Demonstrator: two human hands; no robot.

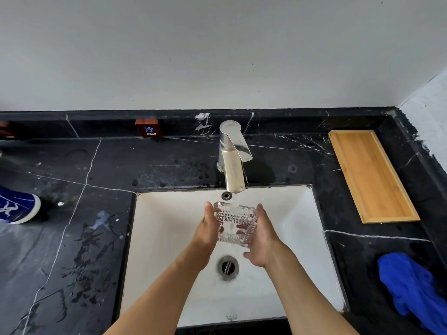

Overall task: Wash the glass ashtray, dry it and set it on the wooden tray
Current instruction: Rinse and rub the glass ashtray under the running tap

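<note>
The black marble counter (72, 213) is wrapping around the white rectangular sink (297, 213), leaving open basin on all 4 sides of the hands. The wooden tray (370, 175) is lying bare at the counter's right rear, well apart from the sink, with the crumpled blue cloth (411, 291) lying nearer, beside the basin's right rim. The chrome faucet (232, 160) is running water onto the glass ashtray (234, 223), which the left hand (205, 233) and right hand (263, 240) are clasping between them above the drain (227, 267), palms pressing its 2 opposite sides, fingers only partly curled.
</note>
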